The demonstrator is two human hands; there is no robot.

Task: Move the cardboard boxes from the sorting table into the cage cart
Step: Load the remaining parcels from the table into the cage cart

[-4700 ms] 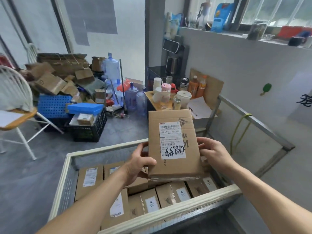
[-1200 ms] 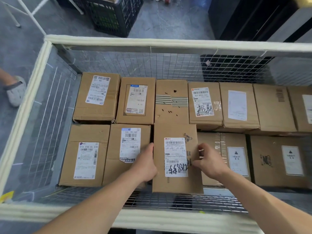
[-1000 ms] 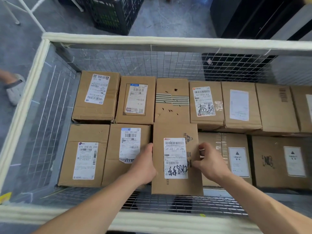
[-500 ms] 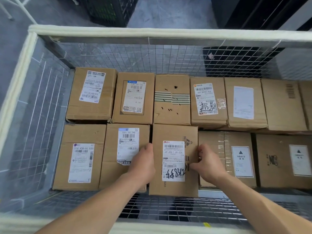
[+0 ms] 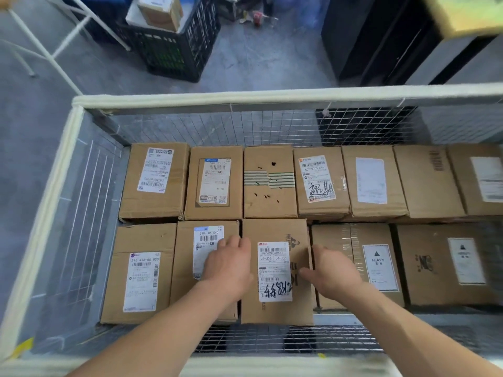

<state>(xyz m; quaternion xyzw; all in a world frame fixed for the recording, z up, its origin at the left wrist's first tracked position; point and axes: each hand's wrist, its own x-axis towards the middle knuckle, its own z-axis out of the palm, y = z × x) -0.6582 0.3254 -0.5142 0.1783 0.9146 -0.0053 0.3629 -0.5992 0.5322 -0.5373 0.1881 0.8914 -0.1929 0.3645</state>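
The cardboard box (image 5: 275, 232) with a white label and black handwriting lies flat in the front row of the cage cart (image 5: 245, 100), level with its neighbours. My left hand (image 5: 228, 265) rests on the labelled box to its left, fingertips at the box's left edge. At the right edge is my right hand (image 5: 332, 273), with its thumb lying on the box top and its fingers over the gap beside the taped "HEAVY" box (image 5: 381, 265). Neither hand is curled round the box. Several more boxes fill the back row (image 5: 269, 183).
The cart has wire mesh walls and a padded cream rim; bare mesh floor (image 5: 272, 340) shows in front of the boxes. Beyond the cart stand a black crate (image 5: 174, 47) holding a small box, white chair legs (image 5: 46, 50) and a black cabinet (image 5: 381, 36).
The box went from held up above the cart down into the front row. In the last half second my fingers loosened off its edges and the view lifted.
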